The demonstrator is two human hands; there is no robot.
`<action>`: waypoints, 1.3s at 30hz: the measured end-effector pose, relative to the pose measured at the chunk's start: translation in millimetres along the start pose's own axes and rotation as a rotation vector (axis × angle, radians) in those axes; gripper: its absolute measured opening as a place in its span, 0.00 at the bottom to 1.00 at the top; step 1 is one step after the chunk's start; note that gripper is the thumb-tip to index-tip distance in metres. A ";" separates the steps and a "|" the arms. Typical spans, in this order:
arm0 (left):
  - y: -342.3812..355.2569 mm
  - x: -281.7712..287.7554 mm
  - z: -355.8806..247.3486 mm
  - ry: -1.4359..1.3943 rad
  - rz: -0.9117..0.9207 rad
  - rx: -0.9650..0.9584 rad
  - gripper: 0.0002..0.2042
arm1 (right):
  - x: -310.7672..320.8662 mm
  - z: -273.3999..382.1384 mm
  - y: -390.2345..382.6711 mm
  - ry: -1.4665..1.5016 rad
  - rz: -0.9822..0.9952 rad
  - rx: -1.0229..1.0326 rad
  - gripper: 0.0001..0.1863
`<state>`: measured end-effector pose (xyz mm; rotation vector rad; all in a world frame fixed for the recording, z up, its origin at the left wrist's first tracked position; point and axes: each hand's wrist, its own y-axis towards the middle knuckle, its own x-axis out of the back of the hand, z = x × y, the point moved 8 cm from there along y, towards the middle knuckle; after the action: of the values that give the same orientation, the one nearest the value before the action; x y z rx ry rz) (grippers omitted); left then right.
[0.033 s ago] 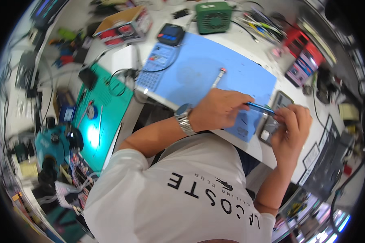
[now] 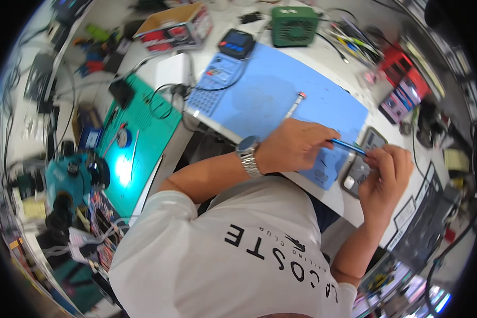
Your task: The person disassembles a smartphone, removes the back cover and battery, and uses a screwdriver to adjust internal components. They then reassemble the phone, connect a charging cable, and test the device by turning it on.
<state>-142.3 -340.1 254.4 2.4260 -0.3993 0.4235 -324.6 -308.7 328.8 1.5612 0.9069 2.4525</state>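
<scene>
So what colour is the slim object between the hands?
The slim object looks blue, head view.

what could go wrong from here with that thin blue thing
The thin blue thing could slip, as only fingers of the left hand and right hand seem to hold its ends. If dropped, it might hit the flat grey item lying close by. The left hand could also bump the silver tool lying near it on the blue mat.
</scene>
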 end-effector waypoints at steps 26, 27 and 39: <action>-155.7 78.5 -17.9 -0.834 -0.546 0.337 0.24 | -123.8 115.7 -38.0 0.795 0.410 -0.296 0.10; -160.7 79.8 -23.4 -0.887 -0.485 0.368 0.25 | -124.3 131.7 -40.2 0.823 0.462 -0.259 0.11; -259.6 174.0 -36.0 -0.388 -0.748 0.285 0.21 | -310.9 206.4 -91.8 1.074 0.735 -0.069 0.19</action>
<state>106.7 -152.9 210.2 2.7017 0.4477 -0.3420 -23.1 -263.7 94.7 0.4422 0.2497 3.8646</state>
